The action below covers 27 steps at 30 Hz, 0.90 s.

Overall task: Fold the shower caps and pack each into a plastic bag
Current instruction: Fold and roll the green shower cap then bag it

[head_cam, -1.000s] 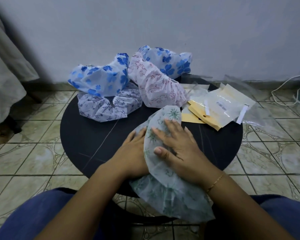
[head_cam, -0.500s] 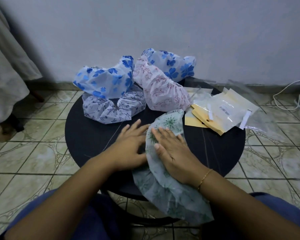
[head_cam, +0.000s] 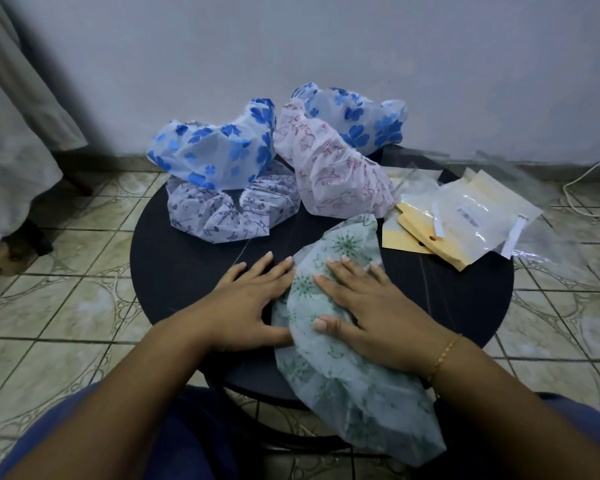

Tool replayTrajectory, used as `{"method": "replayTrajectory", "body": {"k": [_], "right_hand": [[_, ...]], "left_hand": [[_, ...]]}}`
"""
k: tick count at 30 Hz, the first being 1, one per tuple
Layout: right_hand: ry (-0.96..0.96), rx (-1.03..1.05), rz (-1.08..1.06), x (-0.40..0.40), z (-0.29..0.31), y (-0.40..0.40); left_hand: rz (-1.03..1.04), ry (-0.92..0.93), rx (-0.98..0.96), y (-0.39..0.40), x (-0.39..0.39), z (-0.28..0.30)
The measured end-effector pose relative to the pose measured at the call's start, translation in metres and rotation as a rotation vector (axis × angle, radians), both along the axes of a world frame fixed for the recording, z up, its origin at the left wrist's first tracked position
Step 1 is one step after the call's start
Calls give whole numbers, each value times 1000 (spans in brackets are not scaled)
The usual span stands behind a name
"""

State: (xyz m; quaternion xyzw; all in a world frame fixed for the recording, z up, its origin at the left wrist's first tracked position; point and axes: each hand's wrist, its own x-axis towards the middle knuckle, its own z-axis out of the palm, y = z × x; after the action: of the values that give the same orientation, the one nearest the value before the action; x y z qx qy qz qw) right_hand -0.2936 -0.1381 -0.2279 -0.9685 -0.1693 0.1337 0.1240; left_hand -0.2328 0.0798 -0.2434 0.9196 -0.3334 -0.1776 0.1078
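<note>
Green shower cap flattened at table near edge, lower half overhanging. Right hand presses it flat, fingers straight, likely smoothing fold. Left hand, fingers straight, steadies cap's left edge. Plastic bags wait at right edge.

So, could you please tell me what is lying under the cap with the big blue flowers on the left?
Under the blue-flowered cap lies a white cap with a fine purple print, resting on the round table. Its back part is covered, so anything else beneath cannot be seen.
</note>
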Motion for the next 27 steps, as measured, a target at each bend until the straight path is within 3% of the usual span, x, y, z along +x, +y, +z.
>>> {"method": "replayTrajectory", "body": {"k": [11, 16, 17, 22, 27], "right_hand": [[-58, 2, -55, -1, -11, 12], [-61, 3, -76, -1, -12, 13], [-64, 10, -91, -2, -13, 15], [-136, 33, -273, -9, -22, 30], [-48, 56, -363, -9, -15, 32]], "left_hand": [[57, -34, -99, -8, 1, -5], [152, 224, -321, -1, -2, 15], [170, 220, -386, -3, -5, 21], [356, -149, -549, -47, -36, 35], [428, -84, -406, -72, -50, 26]]}}
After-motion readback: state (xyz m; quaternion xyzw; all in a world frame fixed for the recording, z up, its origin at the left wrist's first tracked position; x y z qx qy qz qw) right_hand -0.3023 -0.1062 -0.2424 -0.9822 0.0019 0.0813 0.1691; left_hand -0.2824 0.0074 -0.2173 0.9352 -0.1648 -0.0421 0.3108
